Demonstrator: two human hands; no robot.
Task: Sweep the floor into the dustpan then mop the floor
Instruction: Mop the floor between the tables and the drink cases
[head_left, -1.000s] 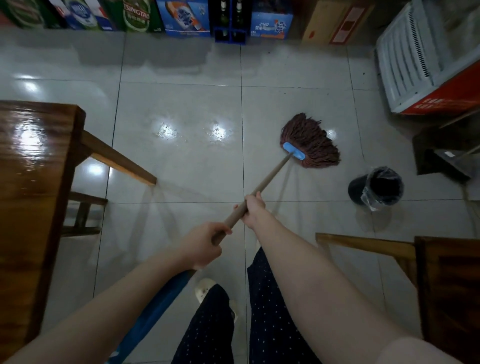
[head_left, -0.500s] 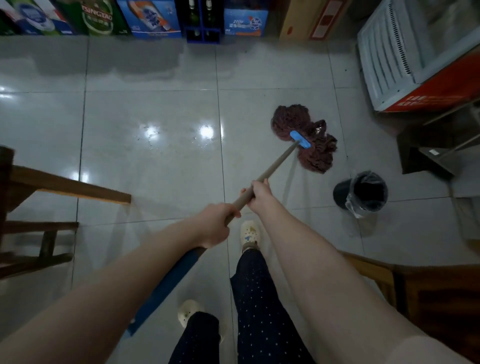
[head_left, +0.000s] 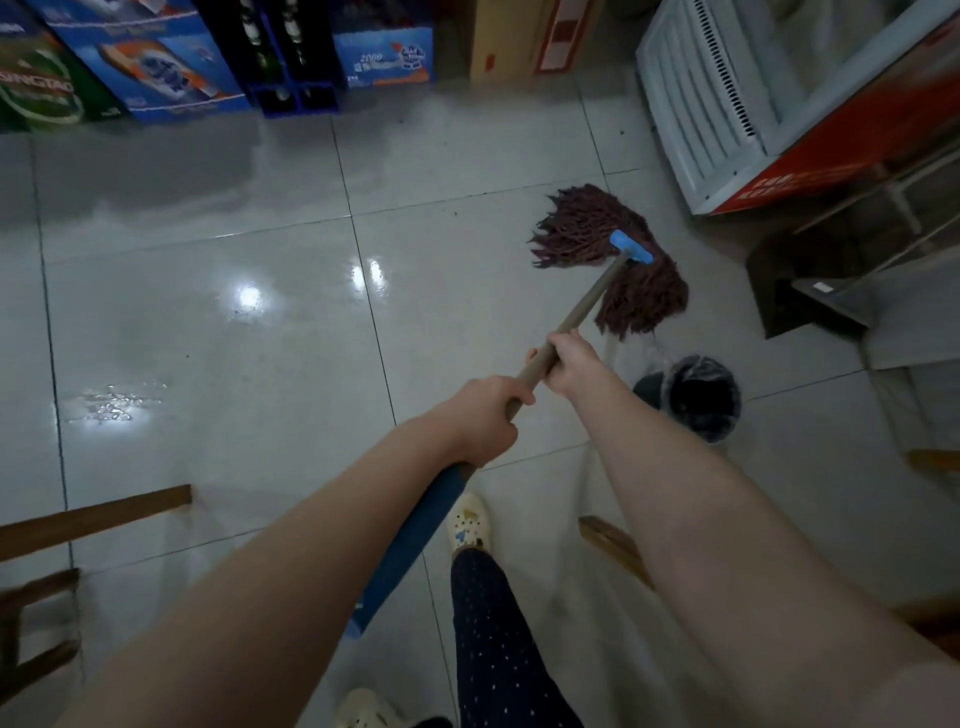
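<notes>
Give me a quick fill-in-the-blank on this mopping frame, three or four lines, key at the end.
1. Both hands grip the mop handle; the ____ hand sits nearer the mop head.
2. The clip joining the handle to the mop head is ____ in colour.
3. The small black bin is lined with a clear ____ bag.
4. The left hand holds the handle just above its ____ grip section.

Missing words: right; blue; plastic; blue
</notes>
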